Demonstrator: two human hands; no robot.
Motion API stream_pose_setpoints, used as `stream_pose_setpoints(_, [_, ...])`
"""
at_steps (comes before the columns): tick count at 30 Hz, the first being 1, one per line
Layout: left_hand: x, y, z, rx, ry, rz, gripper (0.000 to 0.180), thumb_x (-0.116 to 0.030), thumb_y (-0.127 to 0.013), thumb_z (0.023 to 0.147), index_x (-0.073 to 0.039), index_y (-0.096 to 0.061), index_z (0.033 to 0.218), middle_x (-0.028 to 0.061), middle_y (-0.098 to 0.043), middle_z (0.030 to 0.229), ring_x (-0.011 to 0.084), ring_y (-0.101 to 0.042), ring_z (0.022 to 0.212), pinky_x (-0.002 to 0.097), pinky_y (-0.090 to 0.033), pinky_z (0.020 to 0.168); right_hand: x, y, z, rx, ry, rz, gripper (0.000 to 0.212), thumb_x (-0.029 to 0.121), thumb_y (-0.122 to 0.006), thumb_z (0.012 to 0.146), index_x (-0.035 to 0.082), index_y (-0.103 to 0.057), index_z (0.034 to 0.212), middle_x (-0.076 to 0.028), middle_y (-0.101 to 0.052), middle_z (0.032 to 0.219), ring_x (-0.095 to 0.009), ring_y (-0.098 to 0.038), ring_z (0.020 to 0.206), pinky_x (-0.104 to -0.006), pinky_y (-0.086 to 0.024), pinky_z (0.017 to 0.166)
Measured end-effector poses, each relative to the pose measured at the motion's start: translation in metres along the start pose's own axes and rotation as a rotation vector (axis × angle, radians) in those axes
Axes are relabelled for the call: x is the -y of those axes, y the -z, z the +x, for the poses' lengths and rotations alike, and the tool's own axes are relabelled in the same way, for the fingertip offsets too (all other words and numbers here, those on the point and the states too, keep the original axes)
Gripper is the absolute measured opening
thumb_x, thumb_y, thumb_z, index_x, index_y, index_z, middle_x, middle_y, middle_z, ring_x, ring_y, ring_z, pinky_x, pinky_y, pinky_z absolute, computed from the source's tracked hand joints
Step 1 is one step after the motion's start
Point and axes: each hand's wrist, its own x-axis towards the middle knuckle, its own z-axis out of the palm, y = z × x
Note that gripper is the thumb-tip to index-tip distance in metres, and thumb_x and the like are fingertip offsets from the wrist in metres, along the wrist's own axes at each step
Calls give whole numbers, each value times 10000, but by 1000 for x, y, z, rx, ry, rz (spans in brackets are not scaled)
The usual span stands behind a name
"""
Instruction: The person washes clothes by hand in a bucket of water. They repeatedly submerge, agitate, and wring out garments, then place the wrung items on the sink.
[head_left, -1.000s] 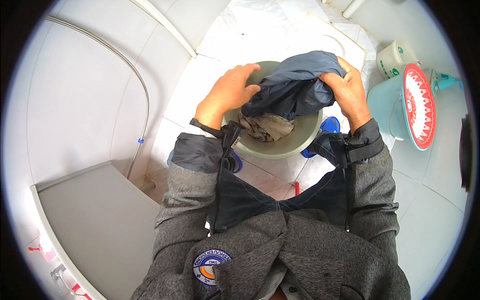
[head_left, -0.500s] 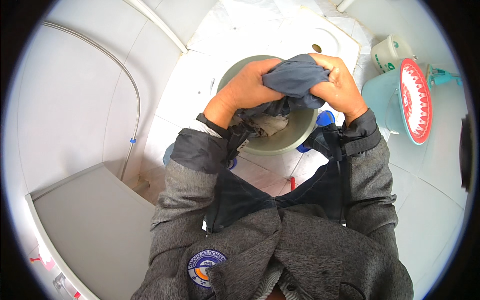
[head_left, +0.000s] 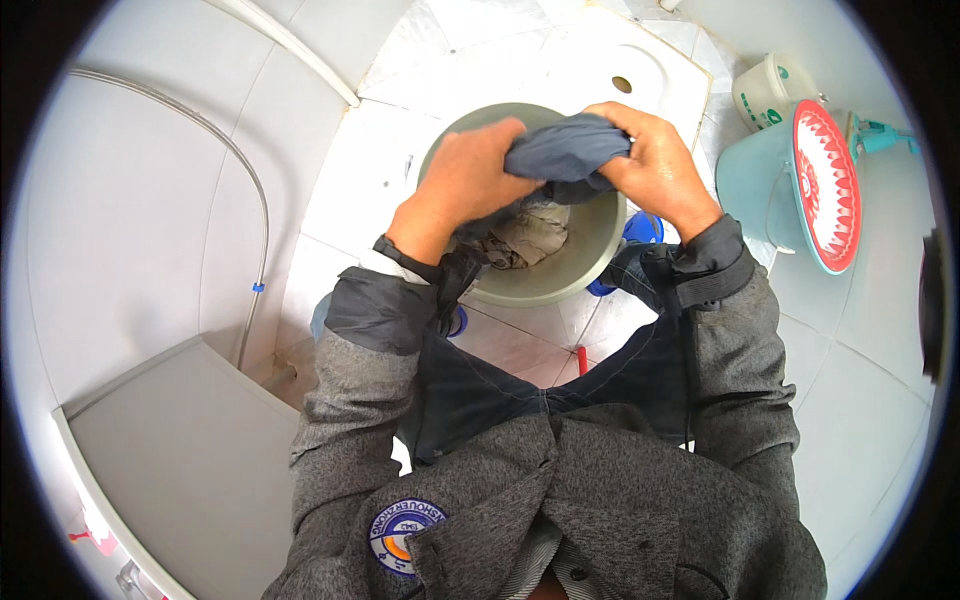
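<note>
My left hand (head_left: 460, 178) and my right hand (head_left: 655, 165) both grip a dark blue-grey cloth garment (head_left: 568, 146), bunched and stretched between them. Its folds hang over a round grey-green basin (head_left: 590, 272) on the floor between my feet. Lower in the basin lies a crumpled beige-grey cloth (head_left: 532, 236), beside darker fabric partly covered by my left wrist. What kind of garment I hold cannot be made out. The fingertips of my left hand are blurred, and its hold is partly hidden by the cloth.
A light blue bucket (head_left: 745, 185) stands at right with a red-and-white basin (head_left: 827, 187) tilted against it. Behind it sits a white pail (head_left: 770, 95). A squat toilet (head_left: 640, 55) lies beyond my basin. At left are a metal hose (head_left: 258, 200) and a grey panel (head_left: 180, 450).
Both hands and the garment have shifted slightly left in the picture, still gripping. More of the beige-grey cloth in the basin shows now. The whole view has moved a little.
</note>
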Motion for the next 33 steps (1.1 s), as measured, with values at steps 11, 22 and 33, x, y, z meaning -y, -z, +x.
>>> stream_pose_setpoints(11, [-2, -8, 3, 263, 93, -141, 604, -168, -831, 695, -42, -627, 1249, 113, -685, 1157, 215, -639, 1064, 336, -488, 949, -4, 6, -6, 58, -37, 50, 333, 37, -625, 727, 34, -690, 1053, -129, -700, 849, -217, -685, 806, -316, -525, 766])
stream_pose_setpoints(22, [2, 14, 1, -192, -125, -284, 169, -8, -700, 749, -27, -651, 910, -9, -620, 768, 72, -570, 742, 232, -477, 679, 5, 6, -3, 198, 54, 131, 513, 183, -781, 724, 69, -642, 1204, -95, -705, 966, -198, -665, 882, -332, -512, 823])
stream_pose_setpoints(33, [-2, 13, 5, -550, -395, 91, 203, -61, -751, 725, -23, -640, 890, 104, -665, 746, 199, -648, 651, 292, -504, 612, 15, 15, -5, -151, 291, 135, 417, 68, -716, 753, 34, -652, 1163, -78, -698, 994, -154, -657, 921, -291, -513, 845])
